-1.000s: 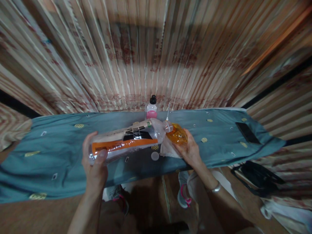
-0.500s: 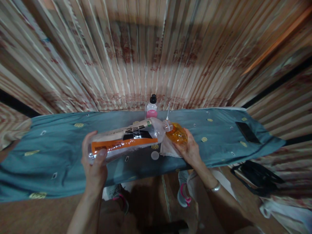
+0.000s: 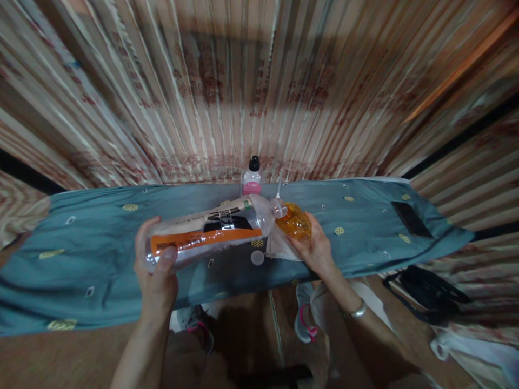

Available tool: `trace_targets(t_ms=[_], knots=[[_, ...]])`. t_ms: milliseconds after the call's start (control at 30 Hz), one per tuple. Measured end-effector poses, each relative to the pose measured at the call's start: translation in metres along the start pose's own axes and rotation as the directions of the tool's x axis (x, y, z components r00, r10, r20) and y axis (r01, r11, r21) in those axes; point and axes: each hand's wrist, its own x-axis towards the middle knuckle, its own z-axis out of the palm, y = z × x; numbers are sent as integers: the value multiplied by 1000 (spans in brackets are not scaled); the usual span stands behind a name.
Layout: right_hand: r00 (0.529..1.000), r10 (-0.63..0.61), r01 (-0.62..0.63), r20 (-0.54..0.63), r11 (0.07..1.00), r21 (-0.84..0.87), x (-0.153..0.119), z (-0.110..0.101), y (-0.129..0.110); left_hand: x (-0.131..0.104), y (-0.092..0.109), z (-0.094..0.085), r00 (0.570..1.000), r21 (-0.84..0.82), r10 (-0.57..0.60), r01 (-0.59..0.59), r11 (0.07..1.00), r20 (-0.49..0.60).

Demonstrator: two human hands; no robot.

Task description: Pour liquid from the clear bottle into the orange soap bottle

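My left hand (image 3: 156, 265) is closed round the base of a large clear plastic bottle (image 3: 206, 231) with an orange, white and black label. The bottle lies tilted nearly flat, its neck pointing right. At its mouth is a small container of amber liquid (image 3: 298, 222), gripped by my right hand (image 3: 316, 246). Whether the two mouths touch, I cannot tell. Below the amber container lies a whitish cloth or paper (image 3: 279, 246), partly covered. Beside it rests a round translucent cap (image 3: 257, 257). Behind stands a clear bottle with a pink label and black top (image 3: 252, 181).
A teal patterned cloth (image 3: 101, 232) covers the narrow table. A thin white stick-like piece (image 3: 279, 185) stands up behind the bottle's neck. A dark phone (image 3: 411, 219) lies at the right end. A black bag (image 3: 425, 294) is on the floor, and a pleated curtain (image 3: 243, 81) hangs behind.
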Motion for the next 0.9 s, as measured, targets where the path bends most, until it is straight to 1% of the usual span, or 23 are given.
trace_targets(t_ms=[100, 200, 367, 567, 700, 900], knots=[[1000, -6, 6, -1, 1000, 3, 0, 0, 0, 0, 1, 0, 1000, 14, 10, -9, 1000, -3], [1000, -9, 9, 8, 1000, 2, 0, 0, 1, 0, 1, 0, 1000, 20, -5, 5, 1000, -4], [1000, -4, 3, 21, 1000, 7, 0, 0, 2, 0, 5, 2, 999, -32, -30, 29, 999, -17], [1000, -15, 15, -11, 1000, -7, 0, 1, 0, 1, 7, 4, 996, -134, -77, 72, 988, -35], [1000, -24, 24, -7, 1000, -7, 0, 1, 2, 2, 5, 3, 998, -123, -52, 47, 991, -40], [1000, -5, 5, -4, 1000, 9, -1, 2, 3, 2, 6, 4, 994, -164, -90, 80, 983, -55]])
